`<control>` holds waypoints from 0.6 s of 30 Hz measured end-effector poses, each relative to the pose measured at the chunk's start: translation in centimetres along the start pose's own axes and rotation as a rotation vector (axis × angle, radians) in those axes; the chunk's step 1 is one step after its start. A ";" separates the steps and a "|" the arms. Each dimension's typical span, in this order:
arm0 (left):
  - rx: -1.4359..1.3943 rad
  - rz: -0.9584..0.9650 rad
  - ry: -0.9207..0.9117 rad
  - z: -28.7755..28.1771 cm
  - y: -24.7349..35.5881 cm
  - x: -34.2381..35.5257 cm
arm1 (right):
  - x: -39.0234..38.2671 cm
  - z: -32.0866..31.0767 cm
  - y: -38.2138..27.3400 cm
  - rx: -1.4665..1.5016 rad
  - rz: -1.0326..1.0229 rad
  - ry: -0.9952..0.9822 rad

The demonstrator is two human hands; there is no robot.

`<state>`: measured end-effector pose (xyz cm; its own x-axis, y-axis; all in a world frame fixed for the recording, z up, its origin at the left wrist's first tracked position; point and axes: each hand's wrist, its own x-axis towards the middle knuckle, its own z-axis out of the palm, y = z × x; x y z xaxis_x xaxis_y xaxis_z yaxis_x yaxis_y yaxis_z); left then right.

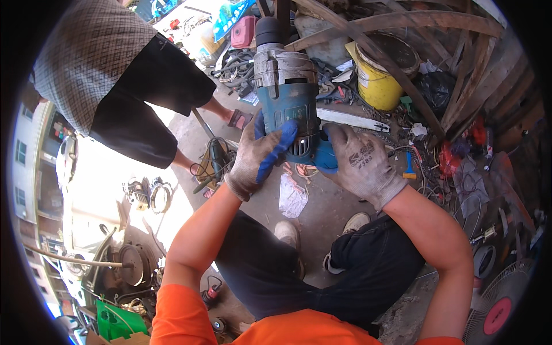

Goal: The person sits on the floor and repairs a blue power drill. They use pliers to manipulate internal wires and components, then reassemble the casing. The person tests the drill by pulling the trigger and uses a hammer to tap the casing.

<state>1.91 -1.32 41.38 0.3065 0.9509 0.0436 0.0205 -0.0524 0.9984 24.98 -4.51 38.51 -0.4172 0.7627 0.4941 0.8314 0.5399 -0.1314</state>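
A teal rotary hammer drill [290, 103] with a scuffed grey metal gear housing and a black chuck is held up in front of me, chuck pointing away. No bit shows in the chuck. My left hand [256, 152], in a grey work glove with blue-coated fingers, is wrapped around the left side of the motor body. My right hand [365, 164], gloved alike, grips the rear handle on the right; most of its fingers are hidden behind it. Below the drill, a pale torn sheet [292, 196] lies on the floor.
Another person [109, 75] in dark shorts stands at the left. At the upper right are a yellow bucket [376, 86] and curved wooden beams [402, 22]. Cables and tools litter the floor around me. A fan [497, 313] stands at the lower right, a green box [118, 316] lower left.
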 end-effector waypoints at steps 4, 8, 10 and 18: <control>0.047 0.015 0.002 0.1 0.1 0.0 | -0.1 0.1 -0.1 -0.035 -0.013 0.026; 0.197 0.139 -0.025 -0.3 -0.3 -0.1 | -0.1 0.1 0.0 -0.018 -0.021 0.032; 0.167 0.140 -0.030 -0.3 -0.3 -0.1 | -0.1 0.3 0.0 -0.017 -0.029 0.049; -0.001 0.010 0.007 0.2 0.3 0.0 | -0.1 -0.7 -0.6 0.011 0.086 -0.147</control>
<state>2.07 -1.41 41.65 0.2999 0.9525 0.0539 0.0165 -0.0617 0.9980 24.76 -5.12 39.12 -0.3945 0.8498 0.3495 0.8626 0.4736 -0.1780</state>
